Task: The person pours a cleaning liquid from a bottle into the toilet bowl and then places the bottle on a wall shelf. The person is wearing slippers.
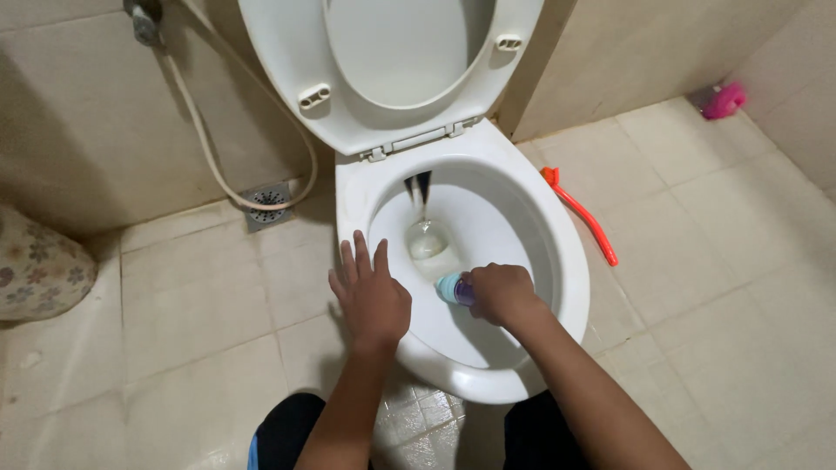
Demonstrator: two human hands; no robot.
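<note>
We're over the white toilet bowl (570, 287), seat and lid tipped up against the wall so the inside is open to us, with an orange brush (582, 215) lying on the tiled floor (723, 287) just beside it. Our left hand (370, 296) lies flat on the rim, fingers spread, seemingly to steady us. Our right hand (501, 293) is curled tight around a small blue-capped bottle (454, 288), nozzle pointed down into the bowl.
</note>
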